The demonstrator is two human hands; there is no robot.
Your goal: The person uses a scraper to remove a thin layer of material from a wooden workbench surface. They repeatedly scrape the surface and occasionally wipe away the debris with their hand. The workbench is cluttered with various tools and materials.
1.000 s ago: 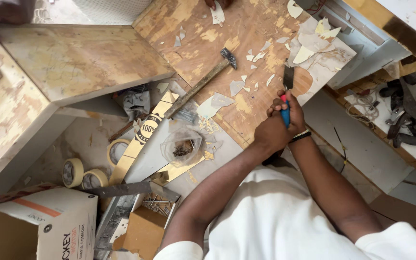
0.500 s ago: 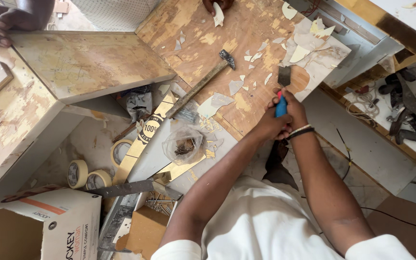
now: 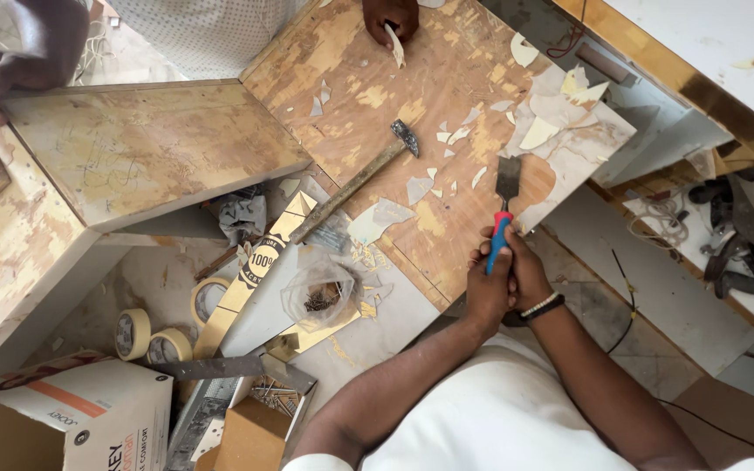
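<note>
The chisel (image 3: 504,205) has pushed forward, its handle inside both hands' fingers (image 3: 492,262).

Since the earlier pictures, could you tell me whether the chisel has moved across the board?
Yes. The chisel, gripped in both hands, has advanced up the plywood board, farther beyond its near edge, while the hammer lies unmoved.
</note>
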